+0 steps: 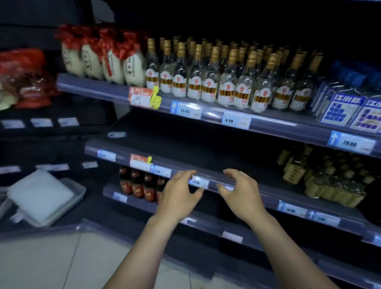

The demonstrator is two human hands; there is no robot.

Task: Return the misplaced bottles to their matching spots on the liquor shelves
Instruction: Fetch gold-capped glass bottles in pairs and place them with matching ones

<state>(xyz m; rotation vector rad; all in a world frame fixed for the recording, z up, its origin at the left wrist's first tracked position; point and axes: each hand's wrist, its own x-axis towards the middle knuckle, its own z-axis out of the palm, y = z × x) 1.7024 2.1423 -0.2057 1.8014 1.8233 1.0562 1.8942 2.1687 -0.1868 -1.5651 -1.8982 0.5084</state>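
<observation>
Liquor shelves fill the view. Clear bottles with gold caps (225, 81) crowd the upper shelf, with cream jars topped by red cloth (108, 64) at their left and blue-labelled packs (352, 107) at their right. On a lower shelf stand dark bottles with red labels (137, 183), and gold-capped boxed bottles (321, 179) sit at the right. My left hand (178, 196) and my right hand (240, 193) hover side by side in front of the middle shelf's price rail (211, 181), fingers loosely curved. Neither hand holds anything.
A white tray with a folded white cloth (44, 198) sits at the lower left. Bagged goods in red and white (13, 79) fill the left shelving. Pale floor tiles (57, 271) lie below, and a low clear barrier edges the bottom shelf.
</observation>
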